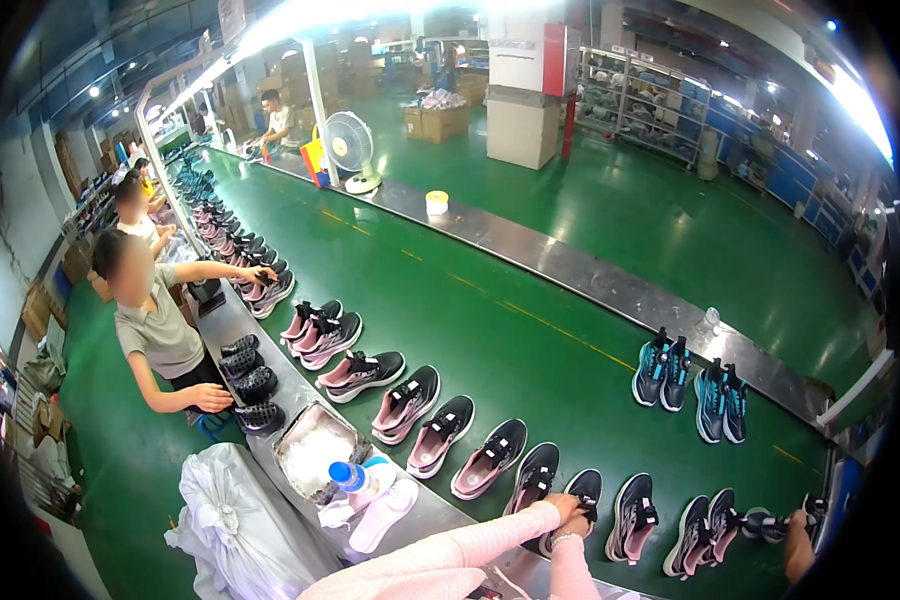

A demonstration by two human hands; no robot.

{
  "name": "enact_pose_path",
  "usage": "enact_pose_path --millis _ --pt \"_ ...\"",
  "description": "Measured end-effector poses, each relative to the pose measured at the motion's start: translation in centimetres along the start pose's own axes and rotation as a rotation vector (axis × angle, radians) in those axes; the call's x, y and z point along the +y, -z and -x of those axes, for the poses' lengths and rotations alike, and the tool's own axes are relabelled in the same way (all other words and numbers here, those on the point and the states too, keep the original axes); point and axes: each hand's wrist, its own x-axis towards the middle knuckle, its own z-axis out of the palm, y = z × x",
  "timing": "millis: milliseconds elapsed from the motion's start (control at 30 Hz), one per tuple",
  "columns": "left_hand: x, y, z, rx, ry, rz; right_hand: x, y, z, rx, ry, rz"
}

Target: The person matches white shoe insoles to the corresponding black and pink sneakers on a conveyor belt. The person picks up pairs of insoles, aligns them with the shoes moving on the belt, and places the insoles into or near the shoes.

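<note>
Both of my arms, in pink sleeves, reach from the lower edge to a black sneaker (pixel 588 484) on the green surface. My left hand (pixel 564 505) closes over its upper near the opening. Beside it, my right hand (pixel 577 524), with a bracelet at the wrist, grips the same sneaker; the fingers of both hands are partly hidden. Close on the left stands another black sneaker (pixel 538 466) with a pink lining. To the right is a black sneaker (pixel 634 512) with a white sole, then a black-and-pink pair (pixel 708 525).
More sneakers (pixel 422 400) line the long green surface (pixel 490 350). Two dark blue pairs (pixel 692 385) stand far right. A metal ledge holds foam insoles (pixel 385 510), a blue-capped bottle (pixel 348 476) and black clogs (pixel 256 384). A co-worker (pixel 160 320) reaches in at left; another's hand (pixel 799 545) is at right.
</note>
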Motion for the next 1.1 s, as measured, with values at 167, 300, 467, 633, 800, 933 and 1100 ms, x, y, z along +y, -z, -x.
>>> enact_pose_path --millis 167,300,467,633,800,933,1100 --pt "0.0 -0.3 0.6 -0.040 0.072 -0.054 -1.2 2.1 1.8 0.017 -0.165 -0.307" --pt "1.3 0.6 0.6 -0.044 0.087 -0.047 -1.0 4.7 5.0 0.280 0.153 -0.354" --pt "0.7 -0.8 2.9 0.644 -0.458 -0.157 2.8 8.8 15.4 0.336 0.185 -0.654" --pt "1.4 -5.2 2.9 -0.027 -0.101 -0.497 10.7 9.2 23.7 0.474 -0.268 -0.697" --pt "3.2 -6.8 -1.7 -0.338 -0.149 -0.979 15.0 9.8 27.5 0.253 -0.523 -0.427" --pt "2.0 -7.0 -1.7 -0.461 -0.287 -1.231 15.0 10.8 28.1 0.106 -0.658 -0.415" --pt "-1.5 -9.2 -2.7 -0.652 -0.503 -1.192 16.3 10.0 29.5 -0.105 -0.641 -0.415"
